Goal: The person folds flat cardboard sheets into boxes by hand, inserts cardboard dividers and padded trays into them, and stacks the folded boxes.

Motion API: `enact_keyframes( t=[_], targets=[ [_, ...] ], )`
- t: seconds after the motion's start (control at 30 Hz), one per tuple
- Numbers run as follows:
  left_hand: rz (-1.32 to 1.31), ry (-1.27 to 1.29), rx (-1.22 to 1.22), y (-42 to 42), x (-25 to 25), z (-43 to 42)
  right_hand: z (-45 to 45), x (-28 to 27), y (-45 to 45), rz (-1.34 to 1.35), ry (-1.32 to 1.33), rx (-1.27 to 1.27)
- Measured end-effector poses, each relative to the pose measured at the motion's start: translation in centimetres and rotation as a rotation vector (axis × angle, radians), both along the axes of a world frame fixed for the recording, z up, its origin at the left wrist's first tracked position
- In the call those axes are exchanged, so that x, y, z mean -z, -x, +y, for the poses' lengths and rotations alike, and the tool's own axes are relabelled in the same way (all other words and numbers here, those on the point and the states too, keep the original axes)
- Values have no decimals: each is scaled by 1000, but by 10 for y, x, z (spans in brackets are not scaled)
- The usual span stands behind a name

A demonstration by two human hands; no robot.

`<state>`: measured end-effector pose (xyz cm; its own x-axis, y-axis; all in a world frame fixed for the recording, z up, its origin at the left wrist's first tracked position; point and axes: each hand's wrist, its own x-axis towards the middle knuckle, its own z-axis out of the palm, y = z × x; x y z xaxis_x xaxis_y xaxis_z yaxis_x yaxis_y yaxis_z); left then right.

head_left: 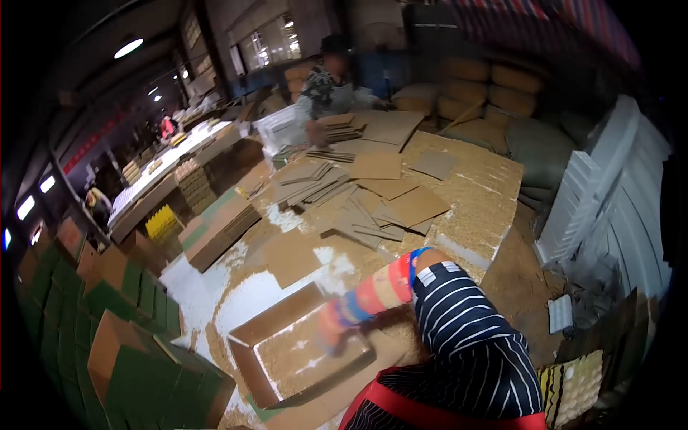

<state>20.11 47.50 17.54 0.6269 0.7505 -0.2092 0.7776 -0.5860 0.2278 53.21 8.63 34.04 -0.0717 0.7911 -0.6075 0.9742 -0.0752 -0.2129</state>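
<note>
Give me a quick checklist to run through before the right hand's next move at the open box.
1. Open box upright, top open: ok.
2. Loose filling covering the box floor evenly: not ok, white patches show through.
3. Right hand free of any object: cannot tell, fingers blurred.
4. Left hand placed to steady the box: cannot tell, out of view.
5. Flat cardboard sheets stacked neatly: not ok, spread loosely.
6. Co-worker away from the box: ok.

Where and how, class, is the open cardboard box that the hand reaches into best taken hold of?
Probably by both short ends of the box, coming from left and right, thumbs over the rims. The left end wall stands upright and gives an edge to grip. The top is open and loose, grainy material lies inside, so keeping it level seems wise.
</note>
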Motion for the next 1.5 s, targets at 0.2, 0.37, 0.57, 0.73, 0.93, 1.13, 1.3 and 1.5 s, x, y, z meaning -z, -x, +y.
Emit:
enact_keyframes(
  t=[0.2, 0.37, 0.57, 0.73, 0.93, 1.13, 1.3, 1.5],
  targets=[
    [-363, -85, -67, -34, -92, -29, -73, -76, -46, 250, -1107, 675],
    [-972, -119, -50, -42, -194, -106, -216, 56, -238, -570, -663, 1375],
    [-245, -431, 611, -126, -236, -246, -213, 97, -206, -679, -203, 1464],
    [-649, 153, 267, -113, -201, -175, -211, 108, -179, -707, -321, 717],
    [-828, 65, 698, -98, -132, -198, -138, -48, -134, -986, -908, 735],
    [-1054, 148, 624, -102, -84, -201, -63, 6, -127, -729, -315, 575],
    [-1071, 289, 613, -111, -70, -199, -29, -44, -117, -689, -670, 740],
    [-1256, 661, 363, -121, -89, -223, 23, -110, 33, -400, -434, 144]
  ],
)
